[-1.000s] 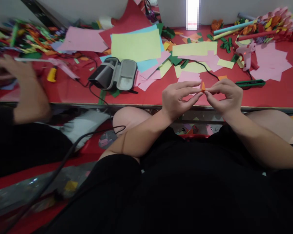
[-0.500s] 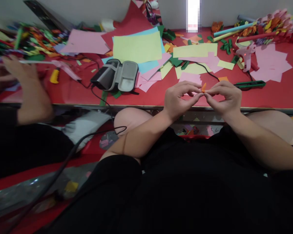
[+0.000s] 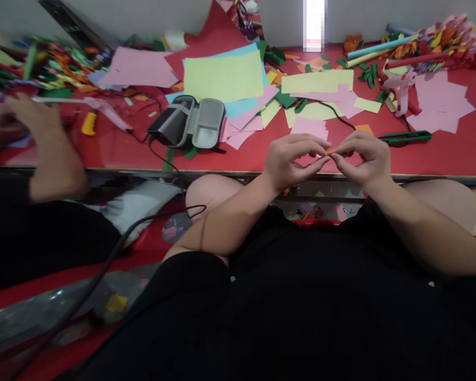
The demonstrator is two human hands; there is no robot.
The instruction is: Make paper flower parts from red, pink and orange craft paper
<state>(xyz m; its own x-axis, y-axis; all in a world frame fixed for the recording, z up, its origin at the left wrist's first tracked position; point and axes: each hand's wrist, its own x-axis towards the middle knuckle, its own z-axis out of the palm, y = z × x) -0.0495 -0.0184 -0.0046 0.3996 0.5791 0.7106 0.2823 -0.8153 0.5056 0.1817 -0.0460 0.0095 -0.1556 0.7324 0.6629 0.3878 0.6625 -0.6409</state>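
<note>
A tiny orange piece (image 3: 329, 153) sits between the fingertips of both hands, just above the front edge of the red table (image 3: 246, 161). My left hand (image 3: 293, 161) pinches it from the left, thumb and index finger together. From the right, my right hand (image 3: 363, 159) pinches the same piece. Most of the piece is hidden by the fingertips. Behind the hands lie a pink sheet (image 3: 309, 127) and an orange scrap (image 3: 364, 129). A green cutter (image 3: 410, 137) lies right of my right hand.
A pink glue gun (image 3: 400, 90) stands at the right with its cord. An open grey case (image 3: 208, 124) lies left of my hands, before stacked coloured sheets (image 3: 224, 76). At the far left another person's hands (image 3: 35, 116) work near a second pink glue gun (image 3: 109, 112).
Both hands have moved slightly down. The orange piece, which stuck up as a small point above the fingertips, now shows only as a speck between them.
</note>
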